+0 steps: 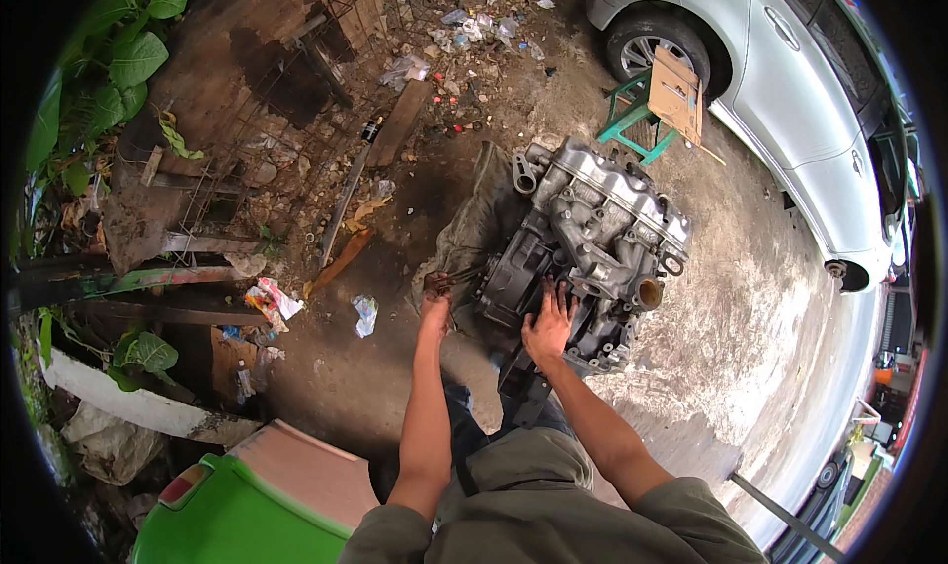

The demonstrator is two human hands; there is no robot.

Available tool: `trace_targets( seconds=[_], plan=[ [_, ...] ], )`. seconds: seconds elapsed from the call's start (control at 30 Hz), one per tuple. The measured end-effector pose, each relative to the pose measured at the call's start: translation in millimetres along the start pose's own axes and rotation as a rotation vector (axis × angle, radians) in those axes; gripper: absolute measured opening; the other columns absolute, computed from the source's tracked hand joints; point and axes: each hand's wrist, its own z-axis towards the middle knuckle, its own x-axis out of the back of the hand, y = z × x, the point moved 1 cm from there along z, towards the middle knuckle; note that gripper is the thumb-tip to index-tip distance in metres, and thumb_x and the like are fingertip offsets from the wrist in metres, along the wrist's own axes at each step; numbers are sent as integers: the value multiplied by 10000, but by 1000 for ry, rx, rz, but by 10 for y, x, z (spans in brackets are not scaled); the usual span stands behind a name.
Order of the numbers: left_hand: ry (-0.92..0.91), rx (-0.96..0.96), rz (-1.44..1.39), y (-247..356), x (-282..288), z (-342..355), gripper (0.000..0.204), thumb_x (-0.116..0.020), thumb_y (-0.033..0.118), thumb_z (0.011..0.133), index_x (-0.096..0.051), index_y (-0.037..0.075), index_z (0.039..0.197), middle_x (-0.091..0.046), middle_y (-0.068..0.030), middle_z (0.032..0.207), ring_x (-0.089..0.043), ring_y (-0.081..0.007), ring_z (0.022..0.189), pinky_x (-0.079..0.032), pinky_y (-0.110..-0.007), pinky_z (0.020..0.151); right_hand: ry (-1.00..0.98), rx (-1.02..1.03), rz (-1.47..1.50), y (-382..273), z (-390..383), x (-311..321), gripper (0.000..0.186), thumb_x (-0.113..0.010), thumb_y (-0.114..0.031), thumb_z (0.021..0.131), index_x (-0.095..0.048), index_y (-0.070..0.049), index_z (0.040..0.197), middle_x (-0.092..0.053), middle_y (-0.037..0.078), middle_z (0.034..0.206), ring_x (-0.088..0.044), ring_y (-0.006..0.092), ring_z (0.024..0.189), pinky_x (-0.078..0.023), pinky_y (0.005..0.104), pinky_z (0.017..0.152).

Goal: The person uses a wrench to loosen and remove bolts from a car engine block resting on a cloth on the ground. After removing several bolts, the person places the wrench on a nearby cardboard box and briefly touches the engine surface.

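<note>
A grey metal car engine [583, 233] lies on the ground in front of me, with a dark cover [518, 268] on its left side. My right hand [551, 327] rests on the engine's near part, fingers spread and nothing gripped. Left of the engine, my left hand [435, 302] is closed at the edge of a crumpled, dirty grey-green cloth [472, 226]. The fingers look dark and curled; whether cloth or a small part is in them cannot be made out. The cloth runs partly under the engine's left side.
A green stool [637, 120] with cardboard [676, 92] on it stands beyond the engine, near a silver car [780, 80]. Litter and a wooden plank [399, 122] lie at the far left. A green container [237, 515] is close by at lower left.
</note>
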Motion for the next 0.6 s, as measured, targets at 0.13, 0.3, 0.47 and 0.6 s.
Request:
trace_targets(
  seconds=[0.13,0.3,0.47,0.6],
  plan=[
    [17,-124,-239,74,-17,-117,424,-378,-173,803,-491,72,1130,-626,-98,1078,-531,-113,729,-438,-230,658,-22,3,0,-2,3,-10,786,-625,-166,737,-293,-60,1441,-301,81,1509,-203,284,1423,-110,491,1166],
    [6,-287,-397,26,-76,-205,293,-454,-102,901,-489,32,1160,-624,-199,1126,-626,-256,952,-492,-331,871,-41,44,-4,24,7,-8,790,-636,-174,742,-287,-48,1440,-284,95,1514,-186,289,1429,-101,497,1162],
    [55,-295,-493,64,-125,-260,193,-533,-12,918,-534,29,1106,-633,-213,1118,-642,-290,969,-536,-366,832,-101,150,118,46,30,110,759,-640,-125,736,-308,-2,1408,-292,157,1495,-203,339,1412,-196,470,1151],
    [82,-137,-243,146,-173,-256,152,-584,96,926,-563,39,1065,-683,-152,994,-659,-191,840,-512,-304,663,-135,319,141,74,343,247,720,-639,-118,743,-340,10,1385,-300,145,1493,-257,309,1396,-222,439,1157]
  ],
)
